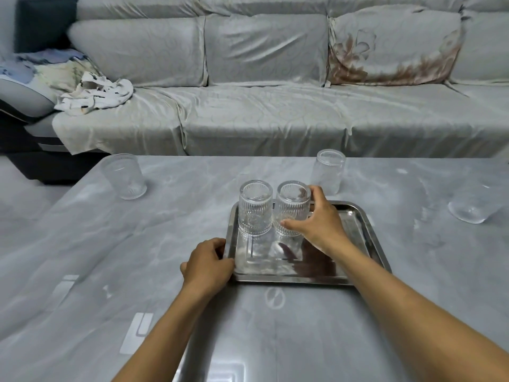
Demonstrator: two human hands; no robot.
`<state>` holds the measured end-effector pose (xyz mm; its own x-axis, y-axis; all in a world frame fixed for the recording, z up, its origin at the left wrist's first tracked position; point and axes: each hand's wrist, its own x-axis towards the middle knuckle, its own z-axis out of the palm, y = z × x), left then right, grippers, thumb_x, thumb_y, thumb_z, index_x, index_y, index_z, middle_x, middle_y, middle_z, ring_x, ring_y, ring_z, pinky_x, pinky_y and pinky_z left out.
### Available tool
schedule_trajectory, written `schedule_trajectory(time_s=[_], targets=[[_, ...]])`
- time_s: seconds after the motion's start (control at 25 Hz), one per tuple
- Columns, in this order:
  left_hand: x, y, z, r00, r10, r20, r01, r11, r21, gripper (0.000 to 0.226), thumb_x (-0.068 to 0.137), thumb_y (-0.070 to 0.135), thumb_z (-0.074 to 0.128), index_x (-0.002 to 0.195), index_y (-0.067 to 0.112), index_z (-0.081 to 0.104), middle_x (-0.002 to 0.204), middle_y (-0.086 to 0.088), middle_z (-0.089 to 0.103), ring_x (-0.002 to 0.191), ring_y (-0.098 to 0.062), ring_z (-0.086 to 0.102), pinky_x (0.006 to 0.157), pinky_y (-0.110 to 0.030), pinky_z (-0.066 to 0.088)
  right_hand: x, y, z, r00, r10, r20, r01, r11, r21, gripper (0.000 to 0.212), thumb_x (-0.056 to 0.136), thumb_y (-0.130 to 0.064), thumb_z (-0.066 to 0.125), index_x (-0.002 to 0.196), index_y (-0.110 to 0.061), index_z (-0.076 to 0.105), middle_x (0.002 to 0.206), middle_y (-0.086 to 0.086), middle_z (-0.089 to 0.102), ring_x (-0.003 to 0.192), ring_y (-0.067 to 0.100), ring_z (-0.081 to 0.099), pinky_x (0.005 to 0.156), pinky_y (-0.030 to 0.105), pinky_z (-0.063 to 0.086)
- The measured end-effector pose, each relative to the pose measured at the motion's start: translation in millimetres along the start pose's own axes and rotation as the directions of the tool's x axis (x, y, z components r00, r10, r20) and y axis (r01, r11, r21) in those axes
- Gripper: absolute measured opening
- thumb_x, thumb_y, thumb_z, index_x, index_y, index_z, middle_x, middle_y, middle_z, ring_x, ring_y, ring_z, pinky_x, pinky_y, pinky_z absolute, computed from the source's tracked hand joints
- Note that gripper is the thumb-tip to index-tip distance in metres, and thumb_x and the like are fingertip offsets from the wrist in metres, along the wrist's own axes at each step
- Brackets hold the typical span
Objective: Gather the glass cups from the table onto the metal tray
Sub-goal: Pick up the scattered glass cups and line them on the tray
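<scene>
A grey sofa (261, 106) under a wrinkled, sheeny cover fills the background, and in front of it lies the table (82, 257), glossy and grey with marble-like veins.

At the far left of the table a ribbed glass cup (124, 176) stands alone, well apart from the tray (369, 230). The left hand (208, 264) is curled closed on the near left rim of the tray, holding it in place. The tray is a shallow steel rectangle with rounded corners, polished enough to mirror what stands on it.

Two cups are on it side by side near its far left, both ribbed and mouth down: the left one (255, 206) stands free, and the right hand (316, 219) is wrapped around the second one (292, 208).

Just behind the tray a smoother cup (329, 170) stands inverted on the table. At the far right another cup (473, 206) waits, tilted by the lens.

So I judge two gathered and three left.
</scene>
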<state>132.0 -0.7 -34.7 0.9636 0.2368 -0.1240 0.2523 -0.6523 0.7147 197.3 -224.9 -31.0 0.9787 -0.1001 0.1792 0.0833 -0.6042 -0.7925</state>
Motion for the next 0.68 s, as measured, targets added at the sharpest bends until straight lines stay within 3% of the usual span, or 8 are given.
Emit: schedule_trajectory(time_s=[0.16,0.32,0.44,0.52,0.6,0.68], targets=[[-6,0,-1,0.999,0.024,0.042,-0.024,1.000,-0.020,0.027,0.067,0.024,0.059,0.089,0.036,0.069,0.074,0.013,0.071,0.079,-0.016,0.065,0.088,-0.042,0.045,-11,6,-2,0.996,0.063,0.068,-0.065,0.998,0.020,0.088,0.061,-0.034,0.089,0.132,-0.030,0.038,0.123,-0.006,0.058,0.104,0.009,0.052,0.076,0.020,0.040],[7,-15,-10,0.993,0.122,0.010,-0.118,0.977,-0.180,0.019,0.080,0.028,0.054,0.080,0.022,0.071,0.082,-0.001,0.073,0.086,-0.027,0.065,0.082,-0.044,0.050,-16,18,-30,0.991,0.111,0.078,-0.112,0.994,0.005,0.081,0.072,-0.017,0.078,0.140,-0.029,0.036,0.140,0.000,0.052,0.118,0.019,0.055,0.094,0.031,0.046],[24,-39,-12,0.932,0.299,-0.205,-0.242,0.934,0.262,0.016,0.090,0.020,0.055,0.099,0.025,0.067,0.102,-0.007,0.063,0.098,-0.034,0.056,0.083,-0.046,0.043,7,16,-63,0.997,0.044,-0.060,-0.053,0.987,-0.153,0.063,0.075,-0.014,0.068,0.133,-0.023,0.046,0.132,0.002,0.057,0.108,0.020,0.058,0.089,0.032,0.047],[35,-44,-4,0.921,0.352,-0.167,-0.245,0.856,0.456,0.028,0.091,0.027,0.047,0.117,0.029,0.058,0.125,-0.007,0.056,0.115,-0.034,0.048,0.091,-0.051,0.036,34,14,-74,0.994,-0.018,-0.108,-0.006,0.974,-0.225,0.063,0.075,-0.015,0.068,0.133,-0.020,0.045,0.133,0.006,0.055,0.111,0.025,0.057,0.089,0.036,0.047],[40,-47,3,0.946,0.318,-0.062,-0.248,0.834,0.494,0.042,0.094,0.031,0.035,0.135,0.036,0.042,0.149,-0.001,0.039,0.137,-0.027,0.030,0.106,-0.055,0.022,61,16,-71,0.994,-0.025,-0.110,-0.011,0.947,-0.321,0.076,0.075,-0.021,0.070,0.141,-0.025,0.035,0.145,0.007,0.042,0.119,0.031,0.052,0.090,0.038,0.046],[46,-51,6,0.961,0.276,-0.028,-0.228,0.843,0.487,0.048,0.095,0.034,0.028,0.142,0.041,0.028,0.158,0.004,0.023,0.145,-0.022,0.014,0.113,-0.057,0.010,84,21,-62,0.991,0.067,-0.115,-0.102,0.936,-0.337,0.090,0.076,-0.031,0.073,0.148,-0.033,0.020,0.158,0.009,0.022,0.130,0.036,0.042,0.098,0.043,0.042]])
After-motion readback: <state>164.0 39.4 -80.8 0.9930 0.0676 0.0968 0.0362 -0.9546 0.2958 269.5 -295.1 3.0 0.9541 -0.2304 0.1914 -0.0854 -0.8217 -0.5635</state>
